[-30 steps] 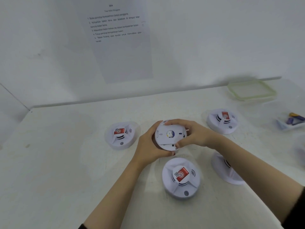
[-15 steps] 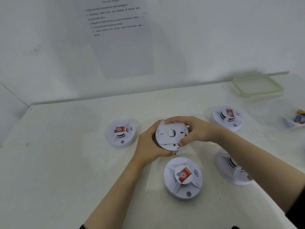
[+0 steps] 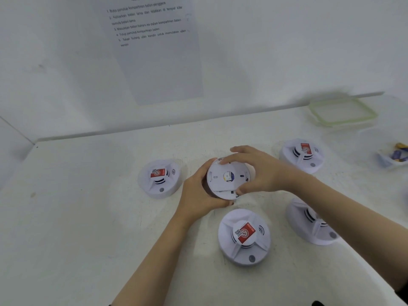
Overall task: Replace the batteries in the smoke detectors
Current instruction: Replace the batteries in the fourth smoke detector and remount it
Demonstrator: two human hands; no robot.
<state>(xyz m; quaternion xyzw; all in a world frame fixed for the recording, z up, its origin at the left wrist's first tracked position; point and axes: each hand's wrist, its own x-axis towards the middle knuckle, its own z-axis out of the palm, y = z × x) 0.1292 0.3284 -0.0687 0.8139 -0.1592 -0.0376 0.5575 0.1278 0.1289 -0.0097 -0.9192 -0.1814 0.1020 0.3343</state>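
The held detector [image 3: 223,182] sits raised off the counter [image 3: 88,217], its flat back turned up toward the camera and tilted a little, caught between both hands. The left grip [image 3: 198,191] cups it from the left and below, palm against the rim, fingers curled under the lower edge. The right grip [image 3: 262,171] grasps it from the right: fingers lie over the top edge and the thumb presses the lower right rim, beside a slot in the back. So the disc lies in the gap between the two palms, its centre uncovered. Four more rest face up on the counter around it: the left detector [image 3: 160,178] near the left wrist, the near detector [image 3: 244,237] just below the hands, the right detector [image 3: 309,221] partly under the right forearm, and the far detector [image 3: 301,155] beyond the right hand. A green-rimmed lid [image 3: 342,112] lies at the back right. A tray [image 3: 395,154] at the right edge holds purple and yellow pieces, too blurred to name. A printed sheet [image 3: 154,51] hangs on the wall.
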